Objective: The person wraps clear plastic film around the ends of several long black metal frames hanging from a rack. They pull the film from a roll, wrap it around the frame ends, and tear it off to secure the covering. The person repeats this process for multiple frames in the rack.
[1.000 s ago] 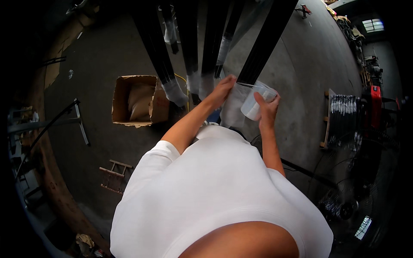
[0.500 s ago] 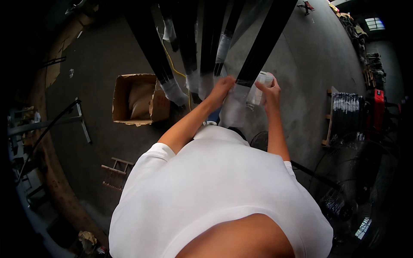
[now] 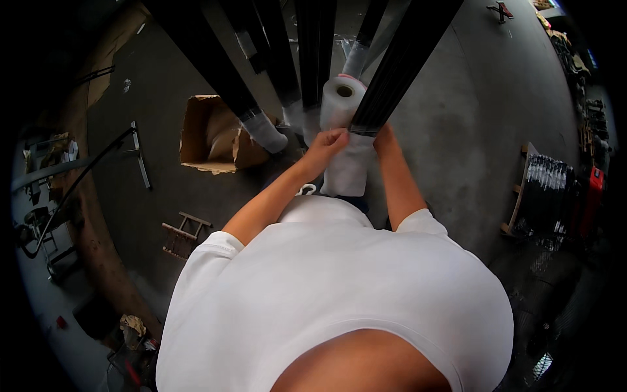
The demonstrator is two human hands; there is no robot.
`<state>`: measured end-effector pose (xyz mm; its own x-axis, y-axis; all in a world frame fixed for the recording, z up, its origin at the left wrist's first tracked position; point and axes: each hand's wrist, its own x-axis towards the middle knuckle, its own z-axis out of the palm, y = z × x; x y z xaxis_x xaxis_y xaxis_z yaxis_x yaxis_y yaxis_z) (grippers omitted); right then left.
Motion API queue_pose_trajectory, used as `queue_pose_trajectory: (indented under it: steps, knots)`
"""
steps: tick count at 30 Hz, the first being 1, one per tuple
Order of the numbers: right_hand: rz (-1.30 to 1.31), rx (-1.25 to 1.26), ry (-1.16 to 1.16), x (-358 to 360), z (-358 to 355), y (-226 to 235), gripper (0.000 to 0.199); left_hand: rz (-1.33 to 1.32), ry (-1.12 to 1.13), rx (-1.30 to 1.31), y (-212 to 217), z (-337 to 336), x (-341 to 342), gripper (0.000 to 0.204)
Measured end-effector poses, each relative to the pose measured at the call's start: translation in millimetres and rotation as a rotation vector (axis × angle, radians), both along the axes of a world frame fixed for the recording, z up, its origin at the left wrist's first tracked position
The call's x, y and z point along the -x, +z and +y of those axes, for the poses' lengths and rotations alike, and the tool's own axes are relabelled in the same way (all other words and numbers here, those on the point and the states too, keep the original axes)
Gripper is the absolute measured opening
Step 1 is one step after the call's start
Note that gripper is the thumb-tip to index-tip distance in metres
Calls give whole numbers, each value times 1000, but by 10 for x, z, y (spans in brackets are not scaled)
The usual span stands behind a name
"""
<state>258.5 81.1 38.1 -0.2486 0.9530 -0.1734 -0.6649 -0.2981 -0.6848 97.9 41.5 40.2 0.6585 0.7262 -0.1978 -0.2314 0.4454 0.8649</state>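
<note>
A roll of clear stretch film (image 3: 339,104), with its hollow core showing, is held up on the far left side of a black bar (image 3: 405,62). Behind that bar is my right hand (image 3: 384,138); its fingers are hidden, but the roll stays raised beside it. Closed fingers of my left hand (image 3: 328,145) pinch film at the bar's near left edge, just below the roll. Whitish film (image 3: 345,173) covers the bar's lower end, in front of my body.
Several more black bars (image 3: 317,52) with film-wrapped ends stand ahead and left. An open cardboard box (image 3: 241,153) sits left of them on the floor. A small wooden stool (image 3: 186,235) is nearer left. At right lies a wrapped black stack (image 3: 543,189).
My right hand has carried the film roll from the right of the black bar round behind it, so it now shows on the left side. My left hand stays at the bar's edge.
</note>
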Motion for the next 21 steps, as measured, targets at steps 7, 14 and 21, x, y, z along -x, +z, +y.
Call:
queue_pose_trajectory:
  steps: [7, 14, 21]
  knots:
    - [23, 36, -28, 44, -45, 133, 56, 449, -168, -390, 248, 140, 89, 32]
    - [14, 65, -73, 62, -115, 252, 54, 1065, -84, -899, 700, 202, 79, 31]
    - [-4, 104, -114, 143, -196, 345, 52, 839, 441, -780, 505, 238, 97, 62]
